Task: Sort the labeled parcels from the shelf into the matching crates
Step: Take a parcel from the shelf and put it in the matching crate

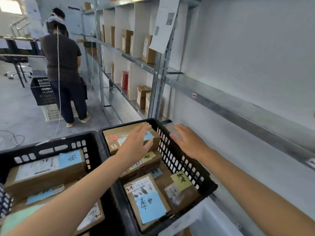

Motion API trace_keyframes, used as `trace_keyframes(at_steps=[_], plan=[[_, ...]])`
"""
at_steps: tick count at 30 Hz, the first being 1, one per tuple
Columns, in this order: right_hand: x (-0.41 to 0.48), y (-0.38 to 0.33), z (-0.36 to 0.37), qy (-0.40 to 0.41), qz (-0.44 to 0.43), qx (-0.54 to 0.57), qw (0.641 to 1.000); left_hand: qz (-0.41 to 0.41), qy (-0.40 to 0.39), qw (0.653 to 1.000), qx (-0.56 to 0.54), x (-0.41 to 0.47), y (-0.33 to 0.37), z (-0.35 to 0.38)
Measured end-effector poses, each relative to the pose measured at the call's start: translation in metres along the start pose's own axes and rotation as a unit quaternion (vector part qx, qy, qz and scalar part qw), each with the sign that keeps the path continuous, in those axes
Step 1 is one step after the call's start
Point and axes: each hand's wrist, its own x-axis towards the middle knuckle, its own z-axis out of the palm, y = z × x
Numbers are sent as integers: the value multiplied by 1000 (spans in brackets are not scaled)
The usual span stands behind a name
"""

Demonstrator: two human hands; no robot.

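Head view, left hand flat on parcel, right hand spread, empty.

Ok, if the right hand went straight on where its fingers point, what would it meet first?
Likely the grey shelf upright past the right black crate's far corner; the right hand is open, holding nothing. Depth is unclear.

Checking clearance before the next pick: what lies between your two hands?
Head view: the black crate, its slotted side wall. The left hand touches the top parcel inside it; the right hand is open outside, on the shelf side.
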Motion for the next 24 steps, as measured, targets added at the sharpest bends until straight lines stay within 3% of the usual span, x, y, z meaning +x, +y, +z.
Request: trace_keyframes(at_steps=[9, 18, 24], plan=[[-85, 25, -130, 108, 64, -76, 989, 127, 6, 991, -32, 17, 136, 2], [-196, 37, -236, 154, 111, -134, 973, 240, 13, 969, -62, 2, 272, 21], [-252, 46, -304, 252, 133, -147, 947, 285, 12, 954, -88, 19, 360, 25]])
